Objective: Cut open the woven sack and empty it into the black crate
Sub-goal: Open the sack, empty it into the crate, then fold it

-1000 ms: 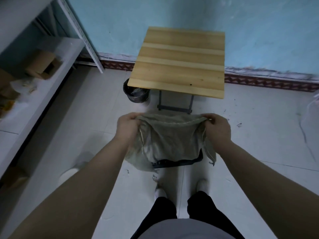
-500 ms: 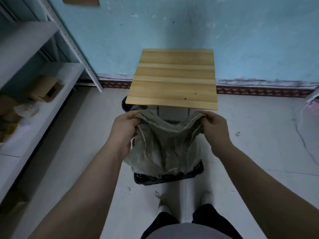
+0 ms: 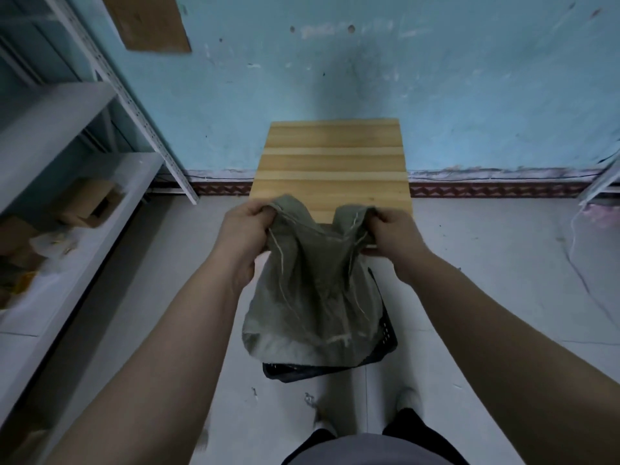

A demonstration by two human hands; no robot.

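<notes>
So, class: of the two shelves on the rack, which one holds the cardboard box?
The lower shelf: an open cardboard box sits on it, while the upper shelf shows nothing on its visible part.

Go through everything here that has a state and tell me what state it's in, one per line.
Sack: hanging limp over the crate, held by its top corners.
Crate: on the floor, mostly hidden by the sack.
Left hand: gripping the sack's left corner.
Right hand: gripping the right corner.
Table: bare.

Blue wall [image 3: 436, 78]; wooden table [image 3: 332, 162] — grey shelving [image 3: 67, 169].
</notes>
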